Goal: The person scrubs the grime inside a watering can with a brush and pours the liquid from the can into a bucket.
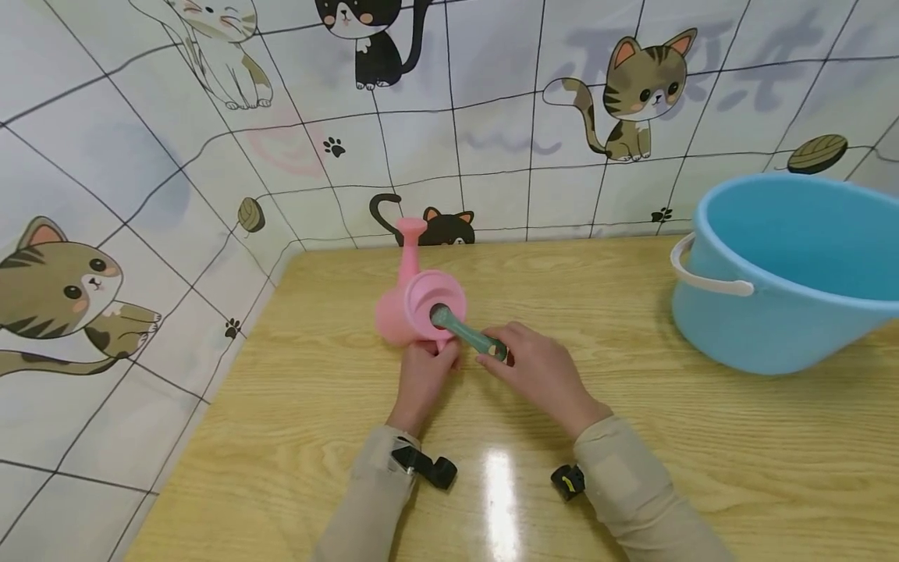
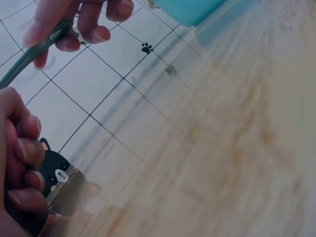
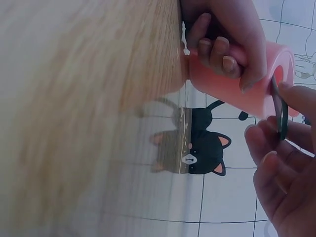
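Note:
A pink watering can (image 1: 395,320) stands on the wooden table, its spout toward the back wall and its round top toward me. My left hand (image 1: 421,384) grips the can's handle, fingers curled round it in the right wrist view. Between thumb and fingers, my right hand (image 1: 546,373) pinches a slim green handled tool (image 1: 465,334) near its end, where there is a hole. The tool's other end goes into the opening in the can's top, so its head is hidden and I cannot tell its kind.
A large light-blue bucket (image 1: 772,332) with a white handle (image 1: 709,282) stands on the right of the wooden table (image 1: 295,437). Tiled-pattern walls with cartoon cats (image 1: 635,97) border the table at the back and left.

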A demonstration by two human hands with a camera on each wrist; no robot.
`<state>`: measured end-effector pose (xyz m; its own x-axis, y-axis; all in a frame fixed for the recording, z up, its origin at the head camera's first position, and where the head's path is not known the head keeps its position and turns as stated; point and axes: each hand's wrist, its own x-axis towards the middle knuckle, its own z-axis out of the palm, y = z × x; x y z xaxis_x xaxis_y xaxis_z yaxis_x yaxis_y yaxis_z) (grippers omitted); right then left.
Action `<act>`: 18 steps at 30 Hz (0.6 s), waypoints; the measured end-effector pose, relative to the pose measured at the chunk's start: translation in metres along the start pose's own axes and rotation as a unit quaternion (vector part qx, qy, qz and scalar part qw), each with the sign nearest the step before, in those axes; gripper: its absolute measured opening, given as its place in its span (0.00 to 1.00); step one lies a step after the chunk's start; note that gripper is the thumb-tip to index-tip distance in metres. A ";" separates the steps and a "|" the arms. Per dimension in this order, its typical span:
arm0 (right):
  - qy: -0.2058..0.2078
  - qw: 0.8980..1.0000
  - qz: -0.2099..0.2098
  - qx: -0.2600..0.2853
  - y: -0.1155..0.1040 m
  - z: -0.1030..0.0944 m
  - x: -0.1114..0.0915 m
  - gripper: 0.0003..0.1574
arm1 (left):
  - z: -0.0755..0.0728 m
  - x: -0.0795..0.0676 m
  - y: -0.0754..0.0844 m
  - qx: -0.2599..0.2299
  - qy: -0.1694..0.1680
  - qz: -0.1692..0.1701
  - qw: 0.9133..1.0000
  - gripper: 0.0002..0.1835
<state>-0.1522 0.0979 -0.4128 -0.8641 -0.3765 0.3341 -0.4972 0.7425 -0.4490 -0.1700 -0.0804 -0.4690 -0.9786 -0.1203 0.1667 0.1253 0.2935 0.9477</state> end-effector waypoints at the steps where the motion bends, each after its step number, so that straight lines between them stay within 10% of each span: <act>1: 0.001 1.000 -0.002 -0.008 0.000 0.000 0.000 0.22 | 0.000 0.000 0.000 0.001 0.001 0.000 1.000 0.15; 18: 0.030 0.997 -0.067 -0.030 0.002 -0.001 -0.001 0.17 | -0.002 -0.003 0.008 0.001 -0.001 0.004 1.000 0.14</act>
<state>-0.1527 0.1001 -0.4137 -0.7832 -0.4418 0.4375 -0.6004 0.7203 -0.3474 -0.1659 -0.0798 -0.4615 -0.9778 -0.1163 0.1744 0.1333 0.2969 0.9456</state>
